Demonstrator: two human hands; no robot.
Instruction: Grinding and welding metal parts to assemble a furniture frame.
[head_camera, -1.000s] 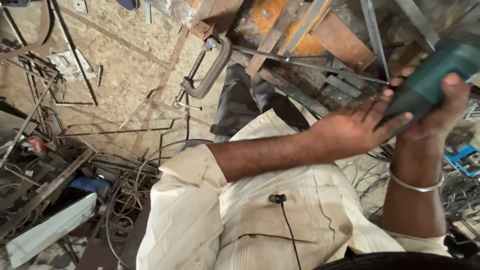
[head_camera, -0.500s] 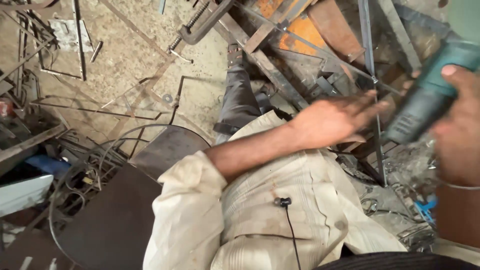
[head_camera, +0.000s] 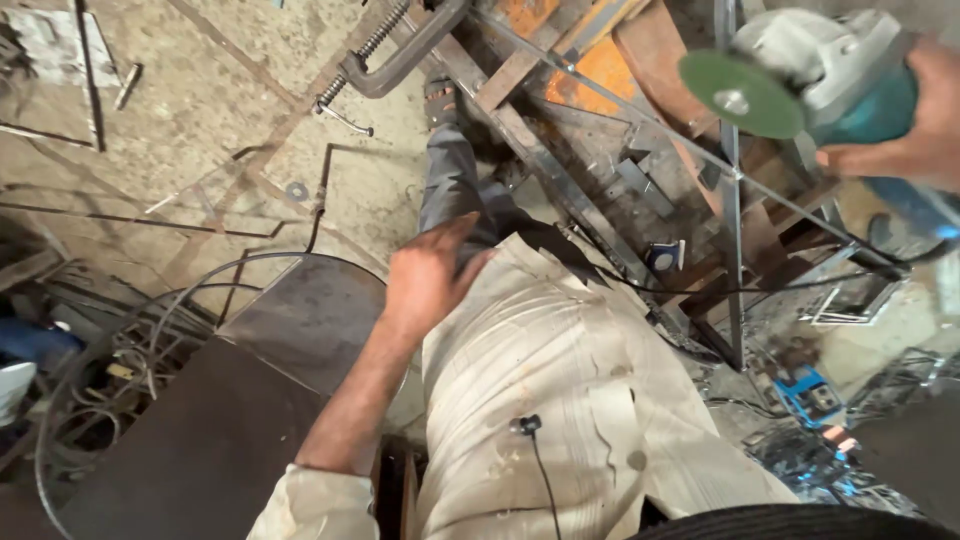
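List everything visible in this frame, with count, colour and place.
angle grinder: one, teal body, green disc, top right, in right hand
C-clamp: one, grey, top centre on metal frame
metal frame: one, rusty grey bars, centre to right
metal sheet: one, dark, lower left
blue tool: one, floor, lower right
washer: one, grey, floor, upper left
left hand: empty, by the thigh
right hand: gripping grinder

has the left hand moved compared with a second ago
Yes. The left hand was up on the green angle grinder beside the right hand; now it has let go and dropped to the person's thigh, against the cream shirt.
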